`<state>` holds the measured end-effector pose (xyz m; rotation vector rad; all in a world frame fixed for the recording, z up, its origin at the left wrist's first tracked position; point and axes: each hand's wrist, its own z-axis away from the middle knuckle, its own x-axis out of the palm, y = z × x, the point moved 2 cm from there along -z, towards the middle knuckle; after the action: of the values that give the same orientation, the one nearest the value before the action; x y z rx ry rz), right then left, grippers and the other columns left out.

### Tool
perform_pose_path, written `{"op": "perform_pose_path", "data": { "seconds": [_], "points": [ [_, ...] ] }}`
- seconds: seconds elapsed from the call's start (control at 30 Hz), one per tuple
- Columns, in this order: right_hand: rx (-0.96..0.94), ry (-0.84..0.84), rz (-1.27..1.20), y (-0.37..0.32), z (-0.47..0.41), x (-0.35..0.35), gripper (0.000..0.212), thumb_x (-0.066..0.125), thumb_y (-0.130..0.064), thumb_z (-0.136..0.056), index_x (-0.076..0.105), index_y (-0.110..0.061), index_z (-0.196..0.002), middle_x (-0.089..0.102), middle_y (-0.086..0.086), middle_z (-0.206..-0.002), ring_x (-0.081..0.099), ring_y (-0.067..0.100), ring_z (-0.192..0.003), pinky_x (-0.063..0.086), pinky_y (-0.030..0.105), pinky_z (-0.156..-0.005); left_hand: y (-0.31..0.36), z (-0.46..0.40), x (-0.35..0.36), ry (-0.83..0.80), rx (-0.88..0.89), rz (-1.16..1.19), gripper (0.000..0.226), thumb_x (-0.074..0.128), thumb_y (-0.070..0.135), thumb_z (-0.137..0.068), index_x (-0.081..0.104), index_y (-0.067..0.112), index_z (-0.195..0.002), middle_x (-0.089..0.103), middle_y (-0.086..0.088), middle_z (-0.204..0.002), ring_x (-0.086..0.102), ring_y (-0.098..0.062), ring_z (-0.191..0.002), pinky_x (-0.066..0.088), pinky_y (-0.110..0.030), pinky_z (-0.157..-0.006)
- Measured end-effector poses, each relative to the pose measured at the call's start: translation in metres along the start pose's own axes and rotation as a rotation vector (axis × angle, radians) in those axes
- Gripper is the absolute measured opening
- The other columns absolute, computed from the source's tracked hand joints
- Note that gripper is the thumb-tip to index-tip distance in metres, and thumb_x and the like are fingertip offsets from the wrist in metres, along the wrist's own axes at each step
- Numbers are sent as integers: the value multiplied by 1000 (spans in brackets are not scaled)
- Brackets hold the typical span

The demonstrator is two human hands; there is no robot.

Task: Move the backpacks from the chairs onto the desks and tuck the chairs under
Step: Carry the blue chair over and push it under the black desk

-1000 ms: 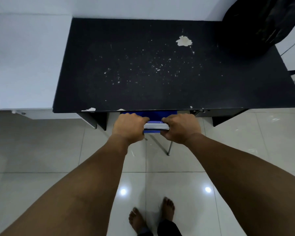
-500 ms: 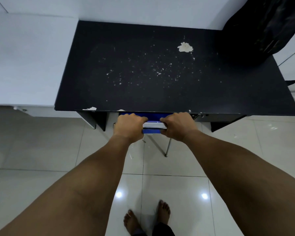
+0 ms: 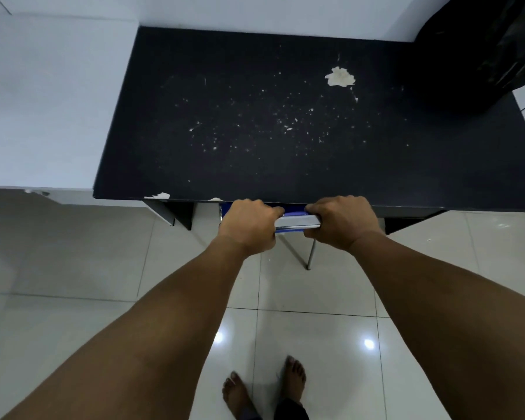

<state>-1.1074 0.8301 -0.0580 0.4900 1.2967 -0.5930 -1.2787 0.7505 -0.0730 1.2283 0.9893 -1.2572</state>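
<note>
Both hands grip the top bar of the chair (image 3: 296,221). My left hand (image 3: 249,224) is closed on one end and my right hand (image 3: 341,221) on the other. That bar runs side to side, right at the front edge of the desk (image 3: 255,122). Most of the chair is already under. The backpack (image 3: 482,47) sits on the desk's far right corner.

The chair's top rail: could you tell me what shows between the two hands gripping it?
In the head view, only the bare silver chair rail spans between the left hand and right hand.
</note>
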Motion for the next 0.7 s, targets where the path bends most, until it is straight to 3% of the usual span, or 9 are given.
{"op": "perform_pose_path", "data": {
  "seconds": [0.1, 0.2, 0.37, 0.7],
  "points": [
    [34, -11, -8, -3, 1, 0, 41, 59, -58, -88, 62, -34, -121, 70, -7, -100, 63, 15, -79, 41, 25, -59, -1, 0, 1, 1, 14, -8, 34, 63, 40, -85, 61, 31, -117, 70, 7, -84, 63, -16, -69, 55, -31, -67],
    [59, -4, -37, -6, 2, 1, 39, 60, -58, -87, 64, -33, -117, 68, -8, -93, 62, 14, -74, 48, 26, -61, -5, 3, 1, -11, 35, 2, 36, 62, 41, -86, 60, 31, -121, 72, 6, -91, 66, -16, -75, 56, -31, -69],
    [50, -22, -84, -18, -7, -6, 42, 58, -59, -88, 61, -33, -120, 68, -6, -96, 62, 14, -77, 50, 28, -65, -23, 4, -11, -39, 66, -17, 39, 60, 43, -89, 57, 32, -127, 73, 7, -96, 67, -13, -80, 55, -30, -74],
    [32, 8, -59, -14, -25, -19, 39, 58, -53, -88, 62, -33, -120, 64, -5, -88, 61, 16, -71, 56, 33, -69, -37, -8, -28, -20, 64, -39, 38, 61, 43, -86, 57, 36, -123, 71, 9, -90, 66, -12, -75, 53, -28, -71]
  ]
}}
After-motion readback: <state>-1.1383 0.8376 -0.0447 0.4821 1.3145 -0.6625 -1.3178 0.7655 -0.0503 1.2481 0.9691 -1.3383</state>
